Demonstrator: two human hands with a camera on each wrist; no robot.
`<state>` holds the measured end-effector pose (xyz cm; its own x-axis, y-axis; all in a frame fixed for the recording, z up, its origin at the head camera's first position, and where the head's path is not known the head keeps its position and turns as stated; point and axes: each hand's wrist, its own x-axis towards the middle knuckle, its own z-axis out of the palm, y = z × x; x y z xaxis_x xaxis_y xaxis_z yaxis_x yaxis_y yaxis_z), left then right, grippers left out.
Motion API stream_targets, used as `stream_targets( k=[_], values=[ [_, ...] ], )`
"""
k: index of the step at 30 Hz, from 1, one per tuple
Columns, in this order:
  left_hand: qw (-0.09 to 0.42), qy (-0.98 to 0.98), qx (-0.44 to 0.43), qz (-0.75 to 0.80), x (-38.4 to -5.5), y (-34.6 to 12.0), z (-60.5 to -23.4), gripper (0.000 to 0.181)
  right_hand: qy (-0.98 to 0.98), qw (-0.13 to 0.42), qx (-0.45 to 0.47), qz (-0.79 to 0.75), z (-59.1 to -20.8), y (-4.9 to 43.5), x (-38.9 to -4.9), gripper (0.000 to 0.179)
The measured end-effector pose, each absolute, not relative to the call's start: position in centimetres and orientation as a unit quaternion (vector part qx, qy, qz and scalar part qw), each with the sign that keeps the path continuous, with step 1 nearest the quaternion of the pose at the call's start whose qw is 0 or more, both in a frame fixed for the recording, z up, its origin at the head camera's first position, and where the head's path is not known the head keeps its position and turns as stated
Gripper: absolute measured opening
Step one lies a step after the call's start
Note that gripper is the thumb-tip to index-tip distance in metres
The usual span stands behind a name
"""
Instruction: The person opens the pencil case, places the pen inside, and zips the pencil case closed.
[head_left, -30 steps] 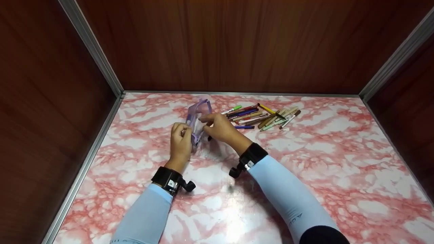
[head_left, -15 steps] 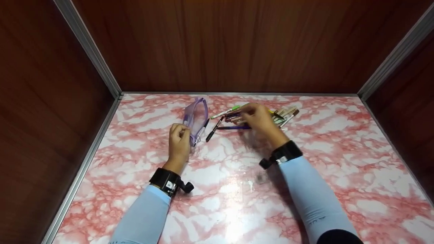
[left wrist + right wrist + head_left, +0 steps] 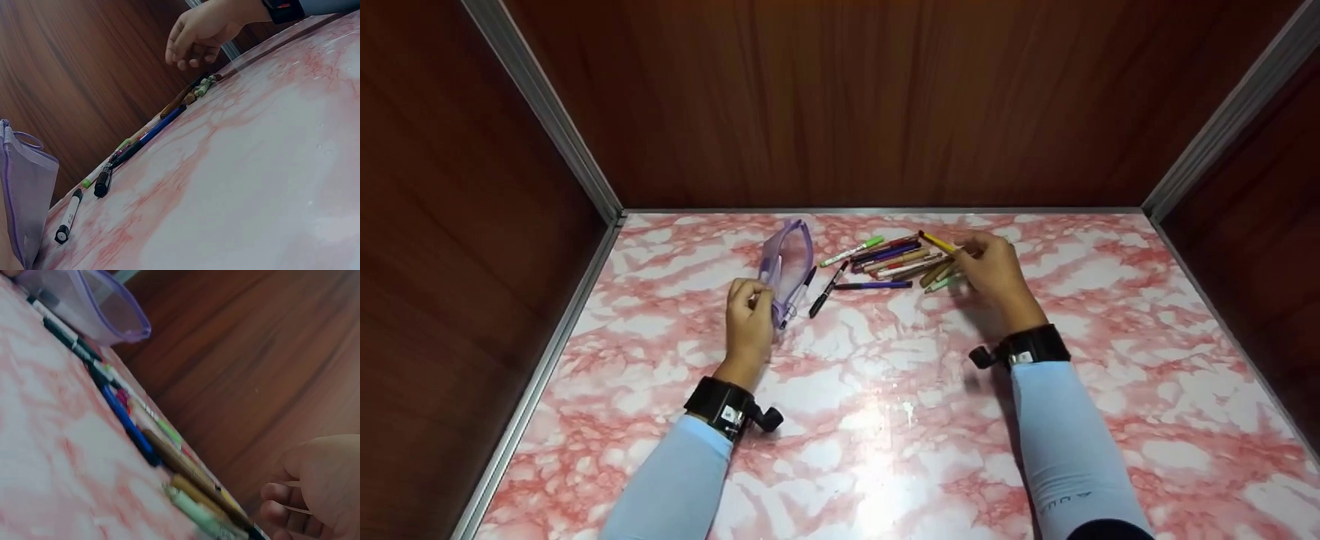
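Observation:
A purple mesh pencil pouch (image 3: 793, 259) stands at the far left of the table, its mouth facing right. My left hand (image 3: 748, 319) pinches its near edge between thumb and fingers. Over the right end of a heap of pens (image 3: 896, 259), my right hand (image 3: 997, 274) hovers with loosely bent fingers. The left wrist view shows that right hand (image 3: 199, 36) above the pens with nothing visible in it. A yellow pen (image 3: 937, 241) lies by its fingertips, one end hidden behind the hand. A mint-green marker (image 3: 197, 512) lies below.
Between pouch and heap lie a black pen (image 3: 829, 289), a green-capped marker (image 3: 851, 251) and a blue pen (image 3: 874, 285). A white-bodied marker (image 3: 68, 216) lies beside the pouch. Wooden panels (image 3: 840, 105) wall in the red-and-white marbled table (image 3: 840, 375).
My right hand has left the pouch mouth and travelled right, across the heap to its right end. The black pen and white-bodied marker are now uncovered. My left hand still holds the pouch.

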<state>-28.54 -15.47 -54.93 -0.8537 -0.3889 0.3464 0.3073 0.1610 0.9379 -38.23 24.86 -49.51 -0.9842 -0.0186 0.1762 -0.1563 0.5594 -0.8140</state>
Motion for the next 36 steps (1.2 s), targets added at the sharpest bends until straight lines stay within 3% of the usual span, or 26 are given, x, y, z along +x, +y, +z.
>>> stream_targets(
  k=[12,22,36],
  values=[
    [0.258,-0.713,0.031,-0.651,-28.4,-15.5,-54.8,0.012,-0.896,0.103,-0.005,0.431,-51.0,27.8,-38.2,0.029],
    [0.261,-0.726,0.029,-0.636,-28.5,-15.6,-54.8,0.012,-0.925,0.066,-0.02,0.375,-51.8,28.4,-38.0,0.043],
    [0.256,-0.719,0.034,-0.645,-28.5,-15.5,-54.8,0.013,-0.938,0.052,-0.03,0.341,-51.6,28.3,-38.0,0.041]
  ],
)
